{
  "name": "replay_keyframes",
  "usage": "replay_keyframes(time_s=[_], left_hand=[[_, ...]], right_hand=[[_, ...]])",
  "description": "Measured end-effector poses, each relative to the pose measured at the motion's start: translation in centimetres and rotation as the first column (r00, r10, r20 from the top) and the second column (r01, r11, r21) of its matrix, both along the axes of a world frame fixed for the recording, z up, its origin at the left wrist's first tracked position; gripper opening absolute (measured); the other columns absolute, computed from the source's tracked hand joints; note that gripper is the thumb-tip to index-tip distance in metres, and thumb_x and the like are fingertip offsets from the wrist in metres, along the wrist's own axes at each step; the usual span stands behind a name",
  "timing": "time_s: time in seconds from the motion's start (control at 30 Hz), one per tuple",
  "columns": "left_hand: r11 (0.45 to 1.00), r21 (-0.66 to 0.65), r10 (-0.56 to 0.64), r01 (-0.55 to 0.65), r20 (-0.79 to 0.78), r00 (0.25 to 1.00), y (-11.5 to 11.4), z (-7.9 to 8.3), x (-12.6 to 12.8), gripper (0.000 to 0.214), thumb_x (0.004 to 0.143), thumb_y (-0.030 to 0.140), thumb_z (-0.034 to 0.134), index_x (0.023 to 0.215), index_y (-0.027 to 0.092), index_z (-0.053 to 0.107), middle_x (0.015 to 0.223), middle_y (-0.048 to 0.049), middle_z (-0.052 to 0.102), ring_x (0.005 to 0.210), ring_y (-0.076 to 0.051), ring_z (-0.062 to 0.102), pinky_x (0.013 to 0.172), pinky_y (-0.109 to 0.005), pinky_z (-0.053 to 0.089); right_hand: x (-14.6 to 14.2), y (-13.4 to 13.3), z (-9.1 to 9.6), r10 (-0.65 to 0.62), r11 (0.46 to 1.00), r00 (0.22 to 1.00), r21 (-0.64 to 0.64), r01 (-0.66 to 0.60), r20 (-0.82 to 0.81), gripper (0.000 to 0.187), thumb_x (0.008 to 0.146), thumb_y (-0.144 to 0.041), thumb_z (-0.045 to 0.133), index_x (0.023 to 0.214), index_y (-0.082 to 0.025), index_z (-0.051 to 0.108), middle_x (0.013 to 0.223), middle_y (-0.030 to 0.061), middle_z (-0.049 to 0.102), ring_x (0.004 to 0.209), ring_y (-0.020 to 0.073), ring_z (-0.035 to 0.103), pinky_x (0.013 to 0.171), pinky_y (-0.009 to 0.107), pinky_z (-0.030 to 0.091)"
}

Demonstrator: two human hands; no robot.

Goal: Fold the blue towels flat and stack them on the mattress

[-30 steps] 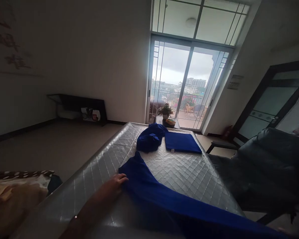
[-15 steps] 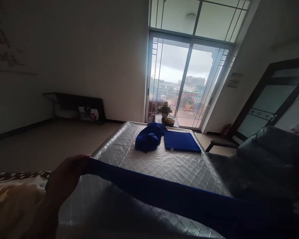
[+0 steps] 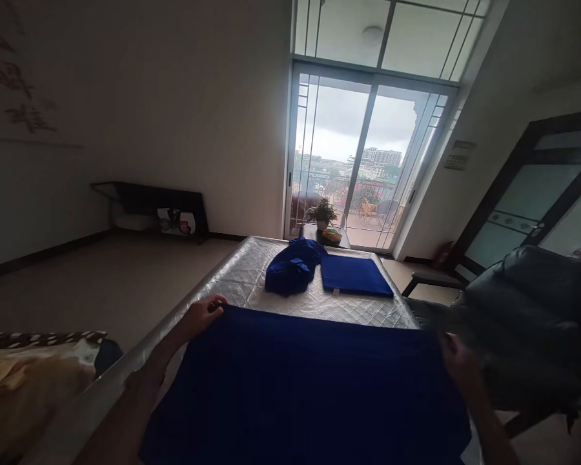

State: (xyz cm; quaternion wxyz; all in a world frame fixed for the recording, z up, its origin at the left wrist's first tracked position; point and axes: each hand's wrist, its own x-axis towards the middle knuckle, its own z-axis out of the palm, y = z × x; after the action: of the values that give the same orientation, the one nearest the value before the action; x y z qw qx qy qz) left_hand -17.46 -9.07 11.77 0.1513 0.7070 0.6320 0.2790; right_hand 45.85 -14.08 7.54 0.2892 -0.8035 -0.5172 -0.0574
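Observation:
A dark blue cloth (image 3: 310, 381) is stretched wide between my two hands over the near part of a silver quilted table cover (image 3: 227, 274). My left hand (image 3: 203, 316) pinches its far left corner. At the far right corner, my right hand (image 3: 458, 358) is closed on the edge, a little blurred. The cloth's lower part runs out of the bottom of the view, and its exact kind is unclear. Beyond it lie a crumpled blue cloth (image 3: 290, 271) and, to the right, a flat folded blue cloth (image 3: 356, 274) with a small white tag.
A dark armchair (image 3: 527, 316) stands close on the right. Pale fabric (image 3: 33, 374) lies at the lower left. Past the table's far end are a potted plant (image 3: 323, 212) and a sliding glass door (image 3: 358, 155). A black bench (image 3: 159, 206) stands by the left wall.
The cloth was a narrow slanting band; now it is spread wide and nearly level. My left hand has moved right, and my right hand has come into view.

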Motion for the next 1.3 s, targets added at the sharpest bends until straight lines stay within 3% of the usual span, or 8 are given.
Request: replay_keyframes(time_s=[0.13, 0.3, 0.57, 0.67, 0.83, 1.0, 1.13, 1.3], left_hand=[[0.995, -0.098, -0.046, 0.032, -0.142, 0.989, 1.7, -2.1, 0.9, 0.030, 0.089, 0.027, 0.040, 0.105, 0.016, 0.063, 0.105, -0.0005, 0.068, 0.100, -0.016, 0.063, 0.092, -0.023, 0.044], [0.995, -0.076, 0.040, -0.058, -0.218, 0.975, 2.9, -2.8, 1.7, 0.031, 0.093, 0.023, 0.036, 0.104, 0.016, 0.063, 0.104, -0.0036, 0.067, 0.101, -0.018, 0.062, 0.092, -0.028, 0.043], [0.979, 0.049, 0.203, -0.198, -0.330, 0.922, 4.3, -4.4, 2.4, 0.039, 0.095, 0.022, 0.026, 0.112, 0.019, 0.061, 0.104, -0.0062, 0.064, 0.106, -0.025, 0.059, 0.089, -0.035, 0.046], [0.971, 0.115, 0.239, -0.211, -0.381, 0.893, 4.8, -5.3, 2.0, 0.041, 0.094, 0.018, 0.025, 0.116, 0.017, 0.060, 0.119, -0.0084, 0.061, 0.111, -0.026, 0.057, 0.091, -0.037, 0.046], [0.996, 0.084, 0.008, 0.019, -0.312, 0.950, 5.2, -7.2, 5.5, 0.041, 0.094, 0.017, 0.029, 0.115, 0.017, 0.063, 0.129, -0.0099, 0.059, 0.121, -0.027, 0.054, 0.105, -0.041, 0.039], [0.915, 0.056, -0.368, 0.400, -0.291, 0.883, 5.5, -10.2, 15.1, 0.047, 0.096, 0.043, 0.034, 0.134, 0.024, 0.054, 0.143, -0.0120, 0.052, 0.135, -0.030, 0.044, 0.114, -0.045, 0.032], [0.906, 0.013, -0.397, 0.424, -0.325, 0.858, 6.1, -12.2, 19.1, 0.058, 0.097, 0.049, 0.023, 0.144, 0.022, 0.043, 0.152, -0.0140, 0.040, 0.143, -0.029, 0.032, 0.117, -0.046, 0.027], [0.940, -0.029, -0.330, 0.341, -0.344, 0.879, 7.2, -13.7, 17.9, 0.058, 0.097, 0.051, 0.024, 0.148, 0.026, 0.039, 0.155, -0.0096, 0.037, 0.145, -0.028, 0.028, 0.118, -0.048, 0.024]], right_hand=[[-2.1, 3.8, -3.6, 0.102, 0.966, 0.992, -0.230, -0.118, -0.078, 0.042, 0.092, -0.045, 0.037, 0.109, -0.022, 0.068, 0.100, 0.0110, 0.074, 0.086, 0.0268, 0.070, 0.072, 0.032, 0.049], [-2.6, 7.4, -6.4, 0.100, 0.947, 0.995, -0.309, -0.094, 0.006, 0.045, 0.096, -0.045, 0.033, 0.118, -0.021, 0.064, 0.104, 0.0131, 0.073, 0.091, 0.0263, 0.070, 0.074, 0.032, 0.049], [-2.9, 9.5, -6.5, 0.041, 0.921, 0.995, -0.390, 0.000, 0.096, 0.047, 0.099, -0.046, 0.026, 0.120, -0.023, 0.062, 0.094, 0.0125, 0.074, 0.084, 0.0282, 0.070, 0.071, 0.037, 0.049], [-4.0, 9.1, -6.2, 0.013, 0.953, 0.973, -0.296, 0.057, 0.230, 0.042, 0.099, -0.034, 0.028, 0.119, -0.017, 0.061, 0.105, 0.0147, 0.071, 0.091, 0.0277, 0.068, 0.076, 0.038, 0.048], [-11.2, 8.0, -5.6, 0.226, 0.971, 0.911, -0.158, -0.181, 0.344, 0.037, 0.094, -0.022, 0.036, 0.120, -0.016, 0.062, 0.121, 0.0133, 0.064, 0.107, 0.0233, 0.059, 0.090, 0.035, 0.043], [-23.0, 8.0, -6.6, 0.620, 0.772, 0.781, -0.240, -0.589, 0.079, 0.043, 0.097, -0.035, 0.035, 0.132, -0.021, 0.056, 0.138, 0.0089, 0.056, 0.127, 0.0231, 0.049, 0.108, 0.037, 0.033], [-27.7, 9.0, -8.1, 0.672, 0.711, 0.741, -0.285, -0.643, 0.006, 0.051, 0.099, -0.037, 0.030, 0.145, -0.019, 0.043, 0.152, 0.0084, 0.039, 0.143, 0.0262, 0.029, 0.116, 0.045, 0.020], [-27.2, 9.8, -9.1, 0.653, 0.719, 0.757, -0.336, -0.608, 0.028, 0.056, 0.099, -0.041, 0.026, 0.150, -0.020, 0.033, 0.156, 0.0055, 0.030, 0.146, 0.0234, 0.021, 0.118, 0.044, 0.013]])
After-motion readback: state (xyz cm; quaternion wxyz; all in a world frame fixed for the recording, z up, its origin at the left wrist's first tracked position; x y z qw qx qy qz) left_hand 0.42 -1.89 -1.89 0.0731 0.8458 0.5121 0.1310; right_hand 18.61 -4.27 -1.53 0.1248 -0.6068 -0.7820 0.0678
